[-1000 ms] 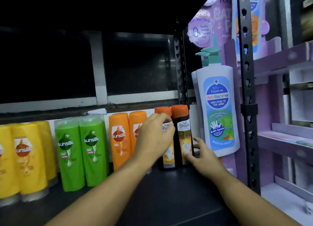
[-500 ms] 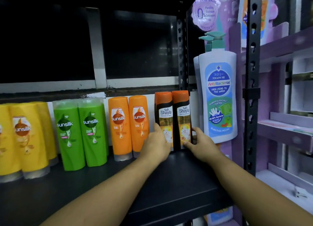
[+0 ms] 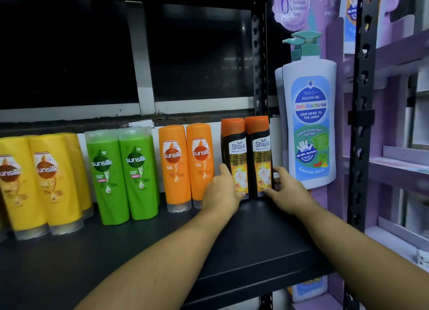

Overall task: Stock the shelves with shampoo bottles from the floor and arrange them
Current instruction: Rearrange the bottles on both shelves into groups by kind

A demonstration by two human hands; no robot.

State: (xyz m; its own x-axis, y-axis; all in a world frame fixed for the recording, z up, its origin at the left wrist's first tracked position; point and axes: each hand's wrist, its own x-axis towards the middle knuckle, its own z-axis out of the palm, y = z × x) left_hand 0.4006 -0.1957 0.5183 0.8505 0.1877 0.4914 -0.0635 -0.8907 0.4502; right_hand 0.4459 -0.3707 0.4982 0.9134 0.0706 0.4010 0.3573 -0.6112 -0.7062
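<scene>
From the head camera, both hands are working low on the two black, orange-capped bottles at the right end of the shelf [image 3: 255,240]. The left hand [image 3: 220,191] is cupping the foot of the left Shayla bottle [image 3: 234,151], thumb up its outer side and fingers across the front. The right hand [image 3: 287,191] is doing the mirror job on the right Shayla bottle [image 3: 258,147]. The pair is standing upright, sides touching, deep on the shelf.

By my reading, this is a squaring-up nudge, and the risk is sitting right there. These bottles are tall and narrow and are being held only at the base, so too sharp a shove could be tipping them backward or into their neighbours. The orange sunsilk bottles [image 3: 200,161] are standing just beside the left hand's knuckles, so a sideways slip could be knocking them over, with the green sunsilk bottles [image 3: 120,172] next in line.

The yellow sunsilk bottles [image 3: 34,184] are filling the far left. On the right, the white pump bottle [image 3: 310,124] is crowding the right hand, with the black upright post [image 3: 361,147] and the purple display stand [image 3: 394,124] beyond it.
</scene>
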